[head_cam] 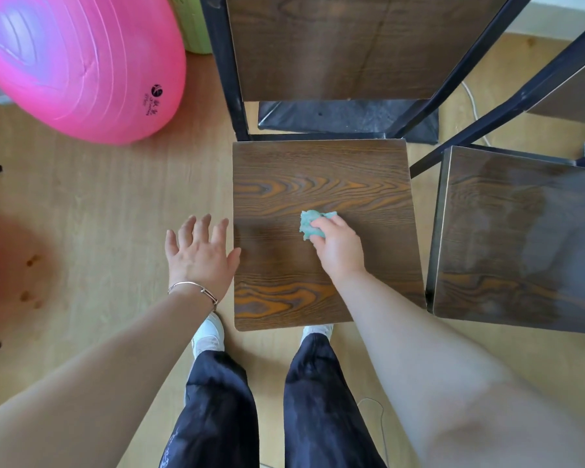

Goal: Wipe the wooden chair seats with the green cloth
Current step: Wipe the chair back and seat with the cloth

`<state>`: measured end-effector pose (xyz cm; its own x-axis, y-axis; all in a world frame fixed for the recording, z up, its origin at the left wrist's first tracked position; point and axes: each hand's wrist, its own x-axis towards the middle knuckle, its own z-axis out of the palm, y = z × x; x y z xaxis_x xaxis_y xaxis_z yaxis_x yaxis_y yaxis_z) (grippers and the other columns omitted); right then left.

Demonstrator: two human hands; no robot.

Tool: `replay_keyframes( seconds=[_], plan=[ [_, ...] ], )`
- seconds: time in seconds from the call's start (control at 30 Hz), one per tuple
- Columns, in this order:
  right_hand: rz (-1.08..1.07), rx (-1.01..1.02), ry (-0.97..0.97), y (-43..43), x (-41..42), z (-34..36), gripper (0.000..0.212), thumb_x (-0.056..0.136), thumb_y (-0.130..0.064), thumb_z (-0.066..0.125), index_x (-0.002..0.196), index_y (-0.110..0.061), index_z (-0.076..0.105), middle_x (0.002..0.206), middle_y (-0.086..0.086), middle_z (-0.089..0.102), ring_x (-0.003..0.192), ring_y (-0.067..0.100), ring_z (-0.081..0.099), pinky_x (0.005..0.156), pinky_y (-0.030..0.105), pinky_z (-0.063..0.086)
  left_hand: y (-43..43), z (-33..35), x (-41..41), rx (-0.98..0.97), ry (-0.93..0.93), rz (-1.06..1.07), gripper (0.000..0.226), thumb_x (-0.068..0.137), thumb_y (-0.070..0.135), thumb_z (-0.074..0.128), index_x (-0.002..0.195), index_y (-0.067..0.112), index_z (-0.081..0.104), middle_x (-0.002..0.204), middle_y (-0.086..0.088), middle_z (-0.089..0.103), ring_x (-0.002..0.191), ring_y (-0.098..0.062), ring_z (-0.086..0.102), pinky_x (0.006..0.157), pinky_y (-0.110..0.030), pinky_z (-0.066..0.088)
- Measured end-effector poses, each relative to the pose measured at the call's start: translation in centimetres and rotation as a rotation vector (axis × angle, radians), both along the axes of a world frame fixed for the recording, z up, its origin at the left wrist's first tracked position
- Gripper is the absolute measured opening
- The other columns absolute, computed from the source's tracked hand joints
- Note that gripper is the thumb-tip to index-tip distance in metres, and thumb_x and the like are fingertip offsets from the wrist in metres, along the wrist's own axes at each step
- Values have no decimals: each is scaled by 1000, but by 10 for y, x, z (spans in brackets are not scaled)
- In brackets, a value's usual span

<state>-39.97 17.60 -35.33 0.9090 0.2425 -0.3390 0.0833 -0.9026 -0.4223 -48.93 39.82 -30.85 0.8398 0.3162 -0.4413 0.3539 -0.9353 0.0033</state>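
Green cloth [313,224] sits bunched in our right hand [338,251] at mid-seat of the near wooden chair seat [318,292]; we should flatten it and stroke along the grain to each edge. Our left hand [200,255] hovers spread, holding nothing, beside the seat; the neighbouring seat [517,238] probably follows.

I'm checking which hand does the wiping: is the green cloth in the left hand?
No, the right hand grips the green cloth on the chair seat, while the left hand is open and empty.
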Motion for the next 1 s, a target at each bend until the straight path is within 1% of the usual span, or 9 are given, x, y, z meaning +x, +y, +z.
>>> replay_keyframes(
  seconds=[0.1, 0.2, 0.33, 0.43, 0.57, 0.7, 0.8, 0.9, 1.0],
  plan=[
    [-234, 158, 144, 11, 10, 10, 21, 90, -22, 64, 111, -21, 66, 114, 0, 62, 89, 19, 65, 75, 35, 59, 12, 8, 3, -7, -26, 23, 59, 98, 53, 33, 150, 30, 23, 158, -3, 23, 147, -27, 10, 118, -54, 11],
    [-422, 318, 225, 25, 13, 33, 24, 92, -24, 64, 116, -23, 63, 108, -4, 65, 77, 10, 69, 58, 20, 58, 24, 20, 9, -9, -60, 22, 58, 97, 53, 34, 150, 29, 24, 157, -4, 24, 147, -28, 11, 118, -54, 11],
    [-480, 462, 229, 48, 16, 72, 18, 91, -31, 66, 107, -21, 64, 97, -5, 71, 72, 6, 71, 61, 18, 57, 43, 45, 19, -17, -132, 24, 58, 97, 53, 36, 149, 29, 26, 156, -4, 25, 147, -28, 12, 118, -54, 11],
    [-489, 524, 176, 69, 19, 102, 22, 90, -38, 67, 104, -21, 63, 98, -6, 70, 75, 3, 70, 67, 19, 58, 58, 67, 29, -12, -180, 15, 58, 97, 53, 35, 149, 29, 26, 157, -4, 24, 147, -27, 10, 118, -54, 9],
    [-384, 507, -36, 100, 31, 143, 19, 88, -40, 67, 94, -24, 61, 95, -10, 65, 80, 8, 67, 66, 23, 58, 80, 92, 44, -5, -250, -3, 57, 97, 53, 36, 148, 29, 28, 158, -4, 22, 148, -27, 9, 119, -53, 8],
    [-184, 526, -436, 136, 65, 193, 22, 85, -31, 71, 82, -13, 58, 88, -7, 58, 74, 8, 55, 60, 16, 44, 99, 115, 63, -18, -320, -14, 57, 97, 52, 39, 148, 28, 30, 157, -5, 24, 147, -29, 11, 119, -52, 9],
    [-97, 538, -692, 163, 96, 228, 24, 85, -27, 72, 83, -8, 58, 91, 0, 58, 77, 7, 55, 58, 13, 43, 111, 133, 84, -52, -400, -3, 57, 95, 48, 44, 147, 27, 32, 156, -5, 27, 146, -30, 14, 118, -54, 11],
    [-25, 468, -846, 180, 121, 244, 23, 87, -28, 68, 83, -8, 57, 91, 3, 58, 79, 16, 57, 55, 20, 42, 120, 150, 102, -76, -458, 15, 59, 96, 49, 45, 148, 24, 32, 155, -5, 29, 146, -30, 15, 118, -54, 11],
    [44, 348, -897, 185, 135, 230, 22, 88, -29, 66, 82, -9, 57, 91, 4, 59, 80, 15, 56, 57, 20, 39, 127, 154, 109, -91, -498, 25, 59, 96, 49, 45, 147, 23, 32, 154, -5, 31, 145, -31, 15, 118, -54, 13]
  ],
)
